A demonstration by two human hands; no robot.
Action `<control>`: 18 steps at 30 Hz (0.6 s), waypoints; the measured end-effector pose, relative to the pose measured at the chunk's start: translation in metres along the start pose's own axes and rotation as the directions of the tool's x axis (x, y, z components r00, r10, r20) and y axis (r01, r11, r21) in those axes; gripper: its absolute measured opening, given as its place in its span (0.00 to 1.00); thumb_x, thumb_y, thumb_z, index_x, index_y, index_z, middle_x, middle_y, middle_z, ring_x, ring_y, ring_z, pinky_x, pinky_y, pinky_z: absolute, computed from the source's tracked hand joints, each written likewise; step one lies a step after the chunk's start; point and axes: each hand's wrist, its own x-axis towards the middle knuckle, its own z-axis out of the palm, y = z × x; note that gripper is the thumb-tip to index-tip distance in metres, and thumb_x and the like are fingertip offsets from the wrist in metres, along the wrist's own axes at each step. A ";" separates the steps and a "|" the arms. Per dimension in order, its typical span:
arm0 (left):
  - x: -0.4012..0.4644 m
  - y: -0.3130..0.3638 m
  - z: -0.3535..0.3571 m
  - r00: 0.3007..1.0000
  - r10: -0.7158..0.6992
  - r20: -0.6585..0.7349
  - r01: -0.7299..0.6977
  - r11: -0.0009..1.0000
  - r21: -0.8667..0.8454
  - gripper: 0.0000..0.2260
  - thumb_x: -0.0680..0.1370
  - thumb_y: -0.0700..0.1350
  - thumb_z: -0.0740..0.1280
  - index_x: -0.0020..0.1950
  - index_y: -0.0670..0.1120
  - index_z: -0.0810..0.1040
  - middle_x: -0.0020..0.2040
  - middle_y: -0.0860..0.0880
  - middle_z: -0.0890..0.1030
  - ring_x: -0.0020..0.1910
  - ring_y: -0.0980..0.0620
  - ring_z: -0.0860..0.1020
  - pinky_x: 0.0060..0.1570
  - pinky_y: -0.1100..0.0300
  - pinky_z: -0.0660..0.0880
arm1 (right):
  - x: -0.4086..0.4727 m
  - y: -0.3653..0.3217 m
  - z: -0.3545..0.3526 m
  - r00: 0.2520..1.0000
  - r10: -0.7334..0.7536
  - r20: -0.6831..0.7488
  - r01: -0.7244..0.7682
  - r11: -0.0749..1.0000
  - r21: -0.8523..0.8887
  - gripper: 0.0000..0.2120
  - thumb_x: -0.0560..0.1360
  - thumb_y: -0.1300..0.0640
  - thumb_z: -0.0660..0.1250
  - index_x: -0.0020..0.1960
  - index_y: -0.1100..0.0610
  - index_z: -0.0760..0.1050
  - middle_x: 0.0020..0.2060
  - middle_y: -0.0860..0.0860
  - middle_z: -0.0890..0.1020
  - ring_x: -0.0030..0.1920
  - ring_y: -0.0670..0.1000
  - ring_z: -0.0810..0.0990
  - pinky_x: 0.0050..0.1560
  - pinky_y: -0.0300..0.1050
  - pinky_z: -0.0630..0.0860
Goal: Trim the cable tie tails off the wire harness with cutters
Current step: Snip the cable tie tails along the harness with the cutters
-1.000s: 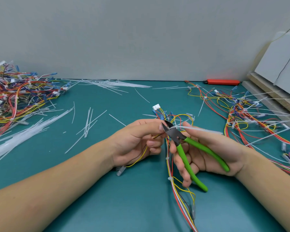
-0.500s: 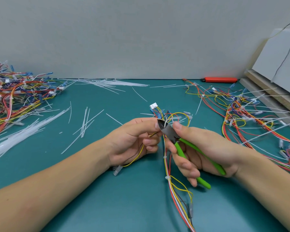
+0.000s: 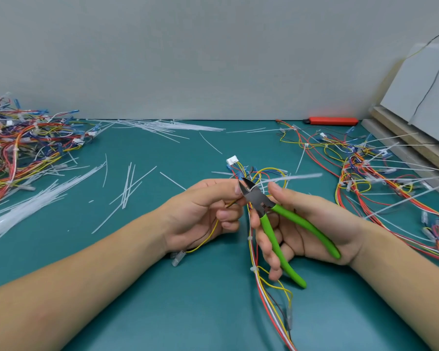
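My left hand [image 3: 203, 211] pinches the wire harness [image 3: 264, 279], a bundle of red, yellow, white and black wires that runs from a white connector [image 3: 231, 160] down toward the near edge. My right hand [image 3: 302, 229] grips the green-handled cutters [image 3: 276, 224], handles spread apart. The steel jaws [image 3: 249, 190] sit at the harness right by my left thumb. A white cable tie tail [image 3: 289, 178] sticks out to the right from the jaws, blurred.
A pile of harnesses [image 3: 18, 148] lies at the far left, with loose cut tie tails [image 3: 127, 191] scattered on the teal mat. More harnesses with long tails [image 3: 380, 173] spread at the right. A red tool [image 3: 332, 120] and leaning boards [image 3: 416, 115] stand at the back right.
The cutter handles have spread apart again after being squeezed half a second ago. A blurred tie tail now shows at the jaws, pointing right.
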 end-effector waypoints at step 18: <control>0.000 0.001 0.001 0.999 0.003 0.032 -0.004 0.999 0.041 0.09 0.78 0.44 0.65 0.40 0.50 0.82 0.30 0.58 0.71 0.29 0.57 0.59 0.34 0.63 0.61 | 0.001 0.000 0.008 0.999 -0.046 -0.028 0.043 0.994 -0.101 0.22 0.78 0.35 0.65 0.49 0.55 0.78 0.34 0.57 0.78 0.29 0.54 0.78 0.35 0.51 0.82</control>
